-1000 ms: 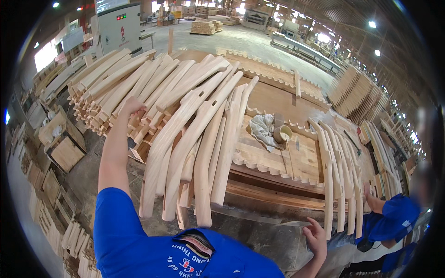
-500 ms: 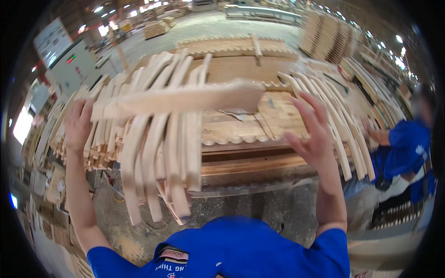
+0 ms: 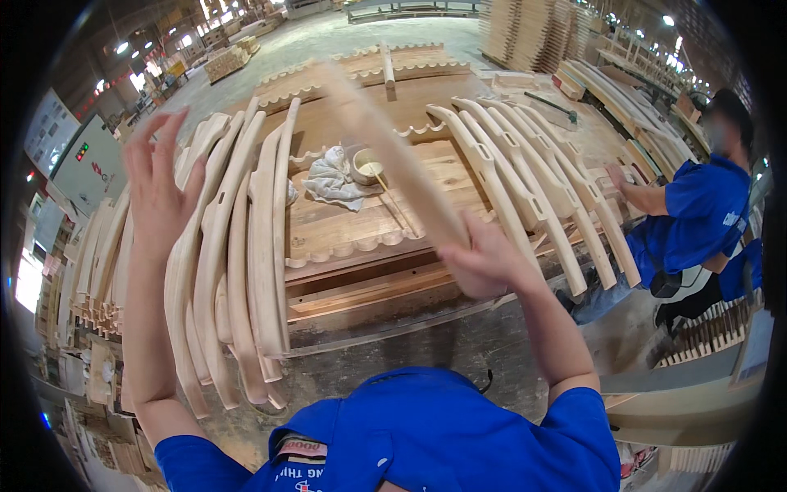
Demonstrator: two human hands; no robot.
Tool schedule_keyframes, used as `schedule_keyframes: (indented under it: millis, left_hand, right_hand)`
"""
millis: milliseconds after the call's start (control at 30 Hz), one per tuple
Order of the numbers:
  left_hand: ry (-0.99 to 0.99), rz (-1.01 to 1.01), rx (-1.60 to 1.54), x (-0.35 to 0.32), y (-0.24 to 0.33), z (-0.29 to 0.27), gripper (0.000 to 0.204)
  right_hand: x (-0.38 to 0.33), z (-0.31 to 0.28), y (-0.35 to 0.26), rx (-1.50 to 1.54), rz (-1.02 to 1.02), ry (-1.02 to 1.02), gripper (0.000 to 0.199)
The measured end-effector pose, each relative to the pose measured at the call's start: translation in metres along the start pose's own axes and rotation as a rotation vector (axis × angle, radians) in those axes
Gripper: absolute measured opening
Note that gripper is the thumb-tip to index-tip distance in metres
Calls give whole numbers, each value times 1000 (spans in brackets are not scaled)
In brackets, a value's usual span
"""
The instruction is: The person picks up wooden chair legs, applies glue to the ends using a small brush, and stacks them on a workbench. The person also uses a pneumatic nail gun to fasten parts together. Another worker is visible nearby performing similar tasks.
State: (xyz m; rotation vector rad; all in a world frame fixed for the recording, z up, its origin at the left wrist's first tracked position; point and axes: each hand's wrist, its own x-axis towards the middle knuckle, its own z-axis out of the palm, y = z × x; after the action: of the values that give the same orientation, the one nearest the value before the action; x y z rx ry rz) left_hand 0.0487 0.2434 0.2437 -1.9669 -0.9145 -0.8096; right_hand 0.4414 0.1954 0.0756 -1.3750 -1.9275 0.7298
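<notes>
My right hand (image 3: 485, 256) grips the near end of a pale curved wooden leg (image 3: 393, 156), its far end blurred and raised over the workbench. My left hand (image 3: 160, 184) is lifted with fingers spread, holding nothing, above a pile of similar wooden legs (image 3: 215, 238) at the left of the bench. More slotted wooden legs (image 3: 512, 168) lie side by side across the right part of the bench. Between the two groups, on a wooden panel (image 3: 328, 238) with a scalloped edge, are a crumpled white cloth (image 3: 334, 182) and a small pot (image 3: 366, 168) with a thin stick in it.
A co-worker in a blue shirt (image 3: 707, 201) stands at the right end of the bench, one hand near the legs. Behind rise stacked boards (image 3: 533, 37). A grey control cabinet (image 3: 88, 164) stands at the left, beside further stacked wood pieces (image 3: 94, 254).
The wooden leg has swung from lying crosswise in my left hand to pointing away from me in my right. My left hand has let go and risen.
</notes>
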Motion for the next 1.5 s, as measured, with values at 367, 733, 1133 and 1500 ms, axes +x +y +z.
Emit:
schedule_keyframes:
  millis: [367,733,1133,1500]
  left_hand:
    - [-320,61,-68,-32,40,-41,39]
    - [-471,-229,75,-117,39,-89,38]
    - [-490,-594,114,-223,53,-231,33]
    - [-405,-1239,236,-427,100,-393,28]
  right_hand:
    - [119,-24,75,-588,479,101,59]
    - [115,-5,113,-848,448,66,59]
    - [82,56,-53,-149,-246,-104,35]
    - [81,240,-340,191,-362,-605,52]
